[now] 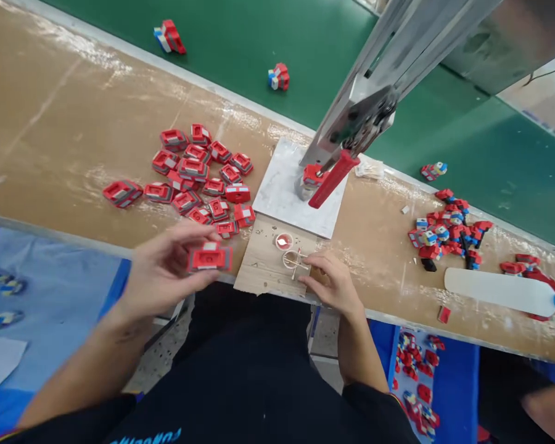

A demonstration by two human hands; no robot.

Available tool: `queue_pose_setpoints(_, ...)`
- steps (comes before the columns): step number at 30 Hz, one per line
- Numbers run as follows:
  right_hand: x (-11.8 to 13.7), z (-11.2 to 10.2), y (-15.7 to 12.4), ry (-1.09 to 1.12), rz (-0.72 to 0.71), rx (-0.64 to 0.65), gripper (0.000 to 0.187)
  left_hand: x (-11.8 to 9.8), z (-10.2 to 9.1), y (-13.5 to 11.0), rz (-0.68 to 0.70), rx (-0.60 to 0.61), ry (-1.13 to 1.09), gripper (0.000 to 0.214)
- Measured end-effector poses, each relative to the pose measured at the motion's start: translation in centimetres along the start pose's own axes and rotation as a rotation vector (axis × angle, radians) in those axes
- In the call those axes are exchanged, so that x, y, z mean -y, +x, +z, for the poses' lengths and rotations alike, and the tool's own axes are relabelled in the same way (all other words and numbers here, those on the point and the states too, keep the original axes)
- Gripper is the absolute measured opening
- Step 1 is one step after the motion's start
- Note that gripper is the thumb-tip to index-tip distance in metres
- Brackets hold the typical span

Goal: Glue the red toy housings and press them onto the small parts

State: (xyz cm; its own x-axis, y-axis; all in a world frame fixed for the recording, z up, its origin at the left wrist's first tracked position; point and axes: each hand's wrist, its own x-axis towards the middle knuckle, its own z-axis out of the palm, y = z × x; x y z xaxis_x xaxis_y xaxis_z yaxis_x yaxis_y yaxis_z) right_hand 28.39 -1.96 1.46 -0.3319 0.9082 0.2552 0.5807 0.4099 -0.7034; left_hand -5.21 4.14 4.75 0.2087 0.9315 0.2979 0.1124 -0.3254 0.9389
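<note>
My left hand grips a red and grey plastic toy part by its sides, with the hollow face turned up. Over the wooden board, the fingertips of my right hand pinch the end of a thin cotton swab lying across a small clear cup. Just behind it is another small cup with something red and white inside. Many similar red and grey parts lie loosely heaped beyond my left hand.
A press with a red handle stands on a white plate, a red part beneath it. Cotton swabs lie behind. Red-blue toys and a white bottle are at right. A green belt carries several toys.
</note>
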Motion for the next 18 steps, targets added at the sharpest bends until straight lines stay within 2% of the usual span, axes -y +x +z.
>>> queue_pose_setpoints(1, 0.2, 0.3, 0.2, -0.008, -0.017, -0.01, 0.013, 0.6, 1.0, -1.9, -0.048, -0.025, -0.048, 0.044)
queue_pose_setpoints(4, 0.9, 0.6, 1.4, -0.073, -0.056, -0.029, 0.018, 2.6, 3.8, -5.0, -0.159, -0.06, -0.122, 0.029)
queue_pose_setpoints(8, 1.8, 0.9, 3.4, -0.191, -0.152, 0.02, 0.017, 4.1, 5.8, -5.9, -0.218, -0.048, -0.176, 0.029)
queue_pose_setpoints(12, 2.5, 0.8, 3.8, -0.135, -0.193, 0.028, 0.015, 4.2, 6.3, -5.6, -0.237, -0.028, -0.21, 0.038)
queue_pose_setpoints(14, 3.1, 0.3, 3.2, -0.077, -0.152, -0.06, 0.02, 4.0, 6.4, -5.2, -0.214, -0.007, -0.207, 0.037)
queue_pose_setpoints(18, 5.2, -0.1, 2.1, 0.075, -0.07, -0.419, 0.025, 3.5, 6.9, -4.4, -0.072, 0.052, -0.187, 0.029)
